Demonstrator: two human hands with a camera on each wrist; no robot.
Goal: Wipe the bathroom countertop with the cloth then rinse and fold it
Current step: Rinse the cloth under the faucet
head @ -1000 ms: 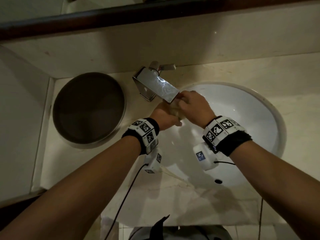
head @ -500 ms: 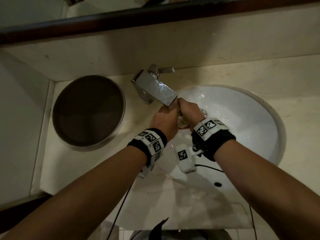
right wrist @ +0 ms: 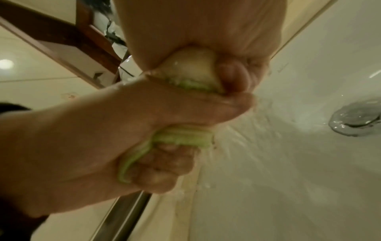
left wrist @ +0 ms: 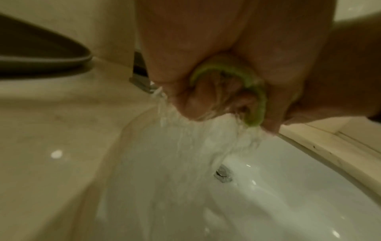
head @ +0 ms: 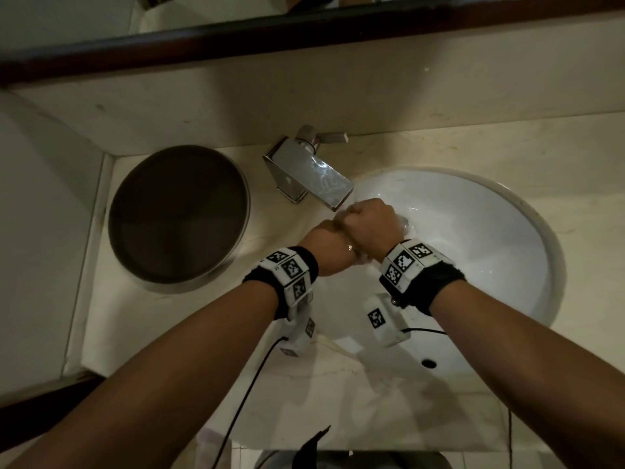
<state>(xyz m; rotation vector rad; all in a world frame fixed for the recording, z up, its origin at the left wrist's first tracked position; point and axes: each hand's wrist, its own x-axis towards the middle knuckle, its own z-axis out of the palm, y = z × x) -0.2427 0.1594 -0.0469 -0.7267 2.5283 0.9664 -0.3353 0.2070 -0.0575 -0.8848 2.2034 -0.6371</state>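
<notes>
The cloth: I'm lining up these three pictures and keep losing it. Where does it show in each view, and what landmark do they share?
Head: hardly seen, hidden inside the two fists under the tap, above the sink.
Left wrist: cloth, green edge curving out of the left hand, upper centre-right.
Right wrist: centre, bunched between the right hand above and the left hand below.
Shared landmark: the white sink; its drain shows in both wrist views.
</notes>
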